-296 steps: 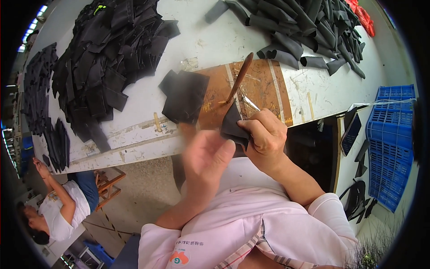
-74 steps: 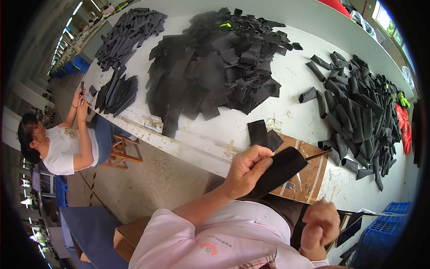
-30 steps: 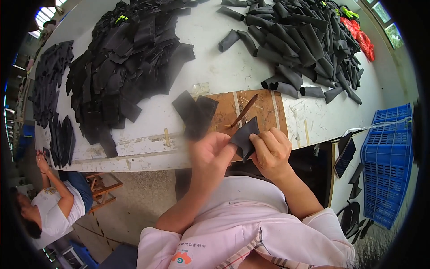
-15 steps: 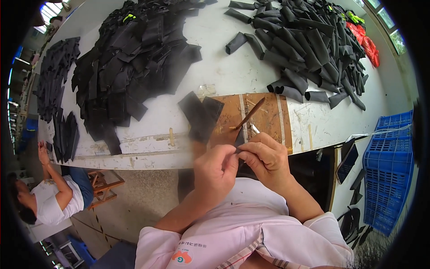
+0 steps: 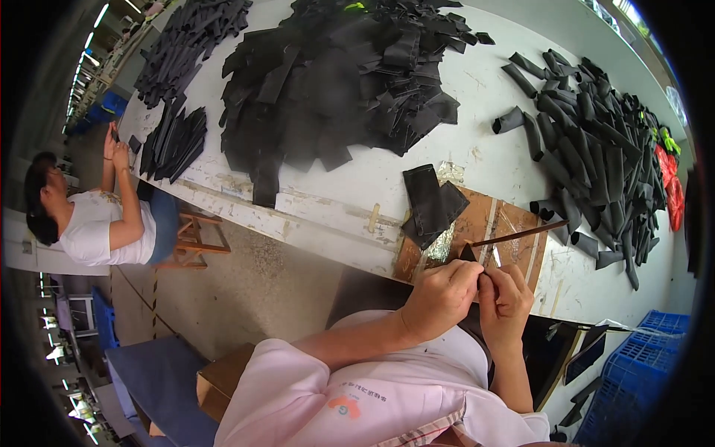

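Over on the far left, a co-worker in a white short-sleeved shirt (image 5: 100, 223) is sitting on a brown wooden stool (image 5: 195, 242), both hands meeting around something too small to tell. Beside those hands, a neat fan of flat, narrow black pieces (image 5: 173, 145) is lying on the long white table (image 5: 313, 216), and a loose heap of dark narrow strips (image 5: 194, 45) is spreading out behind it. Moving right, a huge pile of flat black fabric pieces (image 5: 328, 89) is covering the middle, a neon yellow-green scrap (image 5: 355, 6) showing on top. Nearer the front edge, two overlapping black rectangular pieces (image 5: 428, 201) are lying partly on a brown tape-striped board (image 5: 477, 212).

And here's the handwork! The left hand (image 5: 445, 298) is closing, thumb and fingers pinching a small black fabric piece (image 5: 468, 253), mostly hidden, just above the board's front edge. Right up against it, the right hand (image 5: 505, 302) is curling its fingers and pinching at the same piece. Just beyond both, a slim dark-brown stick (image 5: 521, 234) is slanting across the board. Farther right, rolled black tubes (image 5: 588, 141) are lying heaped, a crumpled red plastic bag (image 5: 669, 186) is resting against them, and a blue slatted plastic crate (image 5: 633, 372) is standing below the table.
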